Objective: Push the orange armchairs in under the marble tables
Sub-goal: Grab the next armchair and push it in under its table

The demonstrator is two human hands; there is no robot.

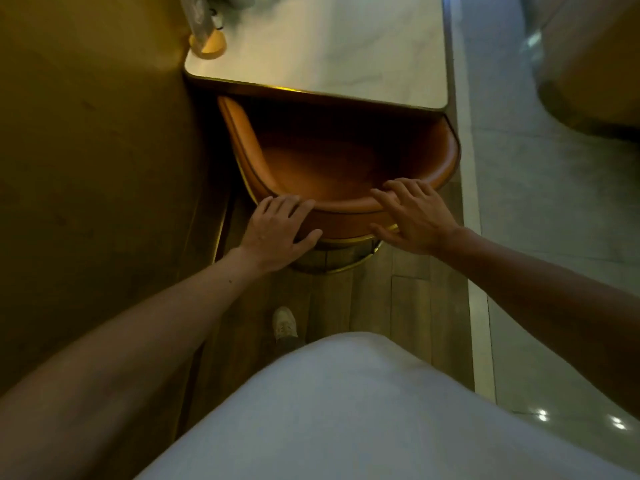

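The orange armchair (332, 168) stands with its front tucked beneath the near edge of the marble table (332, 50); the front of the seat is hidden under the tabletop, and only the curved backrest and rear of the seat show. Both hands lie on the top of the backrest. The left hand (280, 230) rests flat on the left part of the curve, fingers spread and loose, thumb down the outside, not clenched. The right hand (412, 216) lies likewise open on the right part, fingers over the rim, thumb against the outer shell. Below the shell, a round base with a gold rim (332, 258) is partly covered by the hands. At the table's far left corner stands a small yellow object (209, 45), cut off and blurred; no writing can be read. A shoe (284, 323) shows on the wooden floor (408, 306), above a white garment (363, 417).
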